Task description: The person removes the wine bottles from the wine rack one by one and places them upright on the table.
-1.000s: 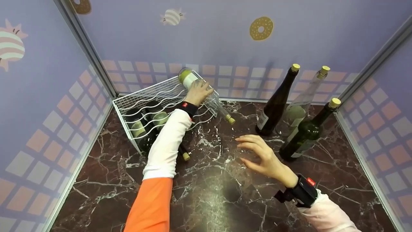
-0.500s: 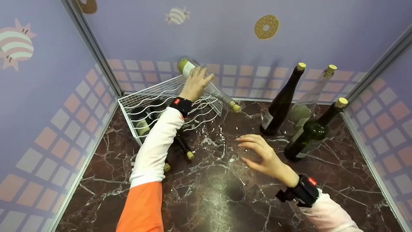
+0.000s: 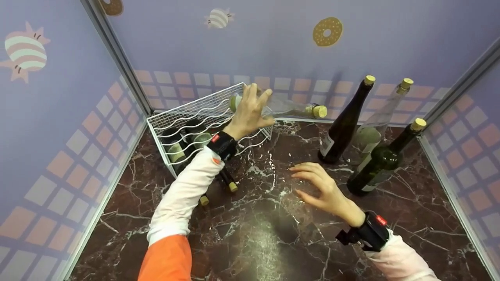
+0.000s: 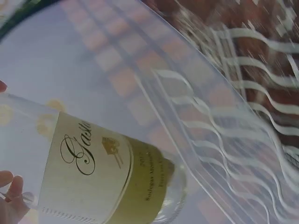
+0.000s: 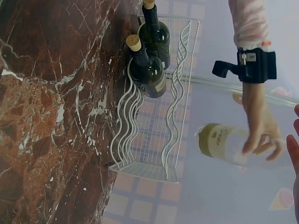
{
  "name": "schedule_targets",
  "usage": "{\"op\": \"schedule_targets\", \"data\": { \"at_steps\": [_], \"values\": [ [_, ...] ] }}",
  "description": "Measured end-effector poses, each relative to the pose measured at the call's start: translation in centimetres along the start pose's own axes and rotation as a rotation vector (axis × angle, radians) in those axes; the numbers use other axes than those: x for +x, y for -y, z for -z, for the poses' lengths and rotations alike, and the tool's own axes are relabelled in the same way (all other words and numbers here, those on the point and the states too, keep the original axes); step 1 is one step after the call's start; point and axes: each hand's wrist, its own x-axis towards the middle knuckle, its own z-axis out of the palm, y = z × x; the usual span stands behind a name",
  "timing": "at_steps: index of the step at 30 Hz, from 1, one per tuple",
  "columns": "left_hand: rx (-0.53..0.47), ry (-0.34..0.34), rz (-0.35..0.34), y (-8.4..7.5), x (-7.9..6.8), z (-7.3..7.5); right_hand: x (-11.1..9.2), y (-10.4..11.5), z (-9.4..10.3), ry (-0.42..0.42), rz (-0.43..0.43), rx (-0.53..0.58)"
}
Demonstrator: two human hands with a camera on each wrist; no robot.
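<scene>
My left hand [image 3: 252,111] grips a clear glass wine bottle [image 4: 93,172] around its body, above the white wire wine rack [image 3: 203,102]. The bottle lies nearly level, its corked neck [image 3: 291,107] pointing right and its cream-and-olive label towards the left. In the right wrist view the bottle [image 5: 219,140] hangs apart from the rack's wavy wires. Two dark corked bottles [image 5: 149,74] lie in the rack's left part, partly hidden by my left arm in the head view. My right hand [image 3: 326,191] holds nothing, its fingers loosely bent over the marbled tabletop.
Right of the rack stand three corked bottles: a dark brown one [image 3: 343,121], a clear one [image 3: 369,134] and a green one [image 3: 384,160]. Patterned walls enclose the marbled tabletop [image 3: 250,234] at the back and both sides.
My left hand has lifted the clear bottle from the rack's right end and swung its neck up and right, from slanting downward to nearly level. My right hand has stayed in place.
</scene>
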Motion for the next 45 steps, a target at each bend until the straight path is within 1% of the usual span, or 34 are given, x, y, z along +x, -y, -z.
{"op": "schedule_targets", "data": {
  "at_steps": [3,6,9,12,18,24,27,33,36,41,45],
  "values": [
    [-0.058,-0.02,0.016,-1.6,-0.4,0.2,0.0,0.1,0.2,-0.008,-0.001,0.003],
    [-0.142,-0.028,0.052,-2.8,-0.7,0.2,0.0,0.1,0.3,-0.017,-0.001,0.005],
    [-0.244,-0.037,0.092,-3.4,-1.1,0.0,0.0,0.1,0.4,-0.019,-0.003,0.007],
    [-0.304,-0.038,0.122,-3.7,-1.8,-0.4,0.0,0.2,0.4,-0.019,-0.005,0.006],
    [-0.337,0.007,0.145,-4.4,-3.2,-0.8,-0.1,0.2,0.7,-0.038,-0.005,0.013],
    [-0.335,-0.019,0.198,-5.4,-4.1,-0.9,0.0,-0.1,1.0,-0.059,-0.015,0.013],
    [-0.361,-0.009,0.241,-6.1,-4.7,-0.9,0.1,-0.1,1.2,-0.073,-0.022,0.004],
    [-0.45,0.024,0.369,-7.4,-6.0,-1.2,0.2,-0.1,1.3,-0.067,-0.031,-0.001],
    [-0.493,0.037,0.407,-8.0,-6.6,-1.3,0.3,0.0,1.5,-0.073,-0.031,0.002],
    [-0.534,0.086,0.434,-9.2,-7.8,-1.6,0.9,0.0,1.8,-0.097,-0.043,-0.003],
    [-0.548,0.125,0.436,-10.0,-8.6,-1.9,1.5,0.1,2.1,-0.106,-0.051,-0.007]
  ]
}}
